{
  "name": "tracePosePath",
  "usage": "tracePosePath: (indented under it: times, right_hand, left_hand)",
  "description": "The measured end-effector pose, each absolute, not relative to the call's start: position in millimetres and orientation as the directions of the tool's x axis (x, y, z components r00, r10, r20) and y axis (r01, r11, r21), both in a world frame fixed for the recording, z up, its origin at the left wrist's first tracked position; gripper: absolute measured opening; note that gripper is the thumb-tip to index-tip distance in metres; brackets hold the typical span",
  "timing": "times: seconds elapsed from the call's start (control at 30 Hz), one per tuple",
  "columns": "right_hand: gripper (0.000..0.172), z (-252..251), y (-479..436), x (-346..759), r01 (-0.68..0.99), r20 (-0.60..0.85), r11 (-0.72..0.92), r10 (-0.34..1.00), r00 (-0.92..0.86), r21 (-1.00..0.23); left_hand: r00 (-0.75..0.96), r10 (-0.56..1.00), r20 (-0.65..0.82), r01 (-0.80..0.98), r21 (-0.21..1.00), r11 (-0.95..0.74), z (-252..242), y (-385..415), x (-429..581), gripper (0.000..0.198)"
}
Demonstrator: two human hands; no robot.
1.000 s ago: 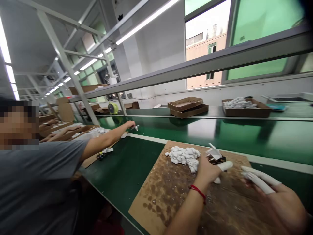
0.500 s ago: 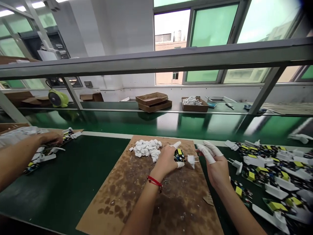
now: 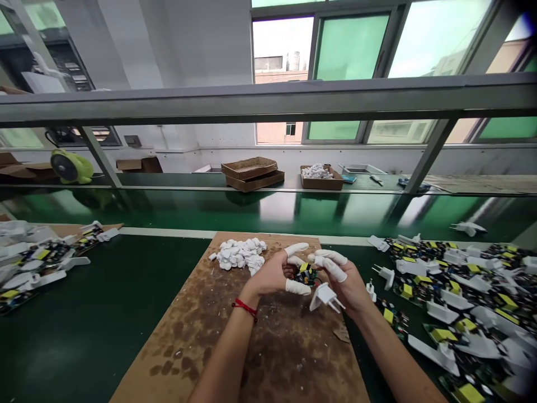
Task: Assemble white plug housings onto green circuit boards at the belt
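Our left hand and right hand work close together above a stained cardboard sheet. The left hand curls around a small circuit board, clenched on it from the left, while the right hand's fingers bend over it from the right; we cannot tell whether they grip it or only touch it. White finger cots cover several of our fingers.

The board sits between the hands, partly hidden, so we cannot judge its long axis. Just nearer to us lies a white plug housing, closer to the right hand, with its long axis slanting and its two metal prongs pointing right and toward us. We cannot tell whether it rests on the cardboard.

Left of the hands, a heap of small white pieces lies on the cardboard. To the right, loose boards and housings crowd the green desk, and more lie at the far left.
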State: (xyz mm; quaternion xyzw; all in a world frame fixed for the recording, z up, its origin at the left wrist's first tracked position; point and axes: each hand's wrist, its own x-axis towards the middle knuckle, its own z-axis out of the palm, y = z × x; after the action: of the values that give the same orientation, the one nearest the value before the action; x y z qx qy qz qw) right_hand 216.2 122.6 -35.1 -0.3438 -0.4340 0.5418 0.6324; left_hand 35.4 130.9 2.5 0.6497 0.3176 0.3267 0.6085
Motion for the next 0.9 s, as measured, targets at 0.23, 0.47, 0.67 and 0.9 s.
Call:
tracePosePath:
  times: [0.23,0.47,0.67,0.9]
  right_hand:
    - [0.027,-28,114,213,-0.389,0.161,0.089,0.975,-0.155,-0.917]
    - [0.020,-25,106,208,-0.489,0.206,0.023,0.924,-0.323,-0.872]
    - [0.034,-29,99,206,-0.523,0.198,-0.076,0.872,-0.448,-0.849]
    - [0.017,-32,104,207,-0.492,0.234,0.015,0.891,-0.388,-0.871]
  left_hand:
    - [0.636,0.770,0.052,-0.080,0.997,-0.001,3,131,34,0.107]
    - [0.698,0.714,0.056,-0.140,0.988,0.059,4,126,38,0.109]
    - [0.739,0.668,0.085,-0.189,0.978,0.085,3,128,39,0.113]
    - [0.750,0.649,0.126,-0.262,0.958,0.117,-5,132,41,0.117]
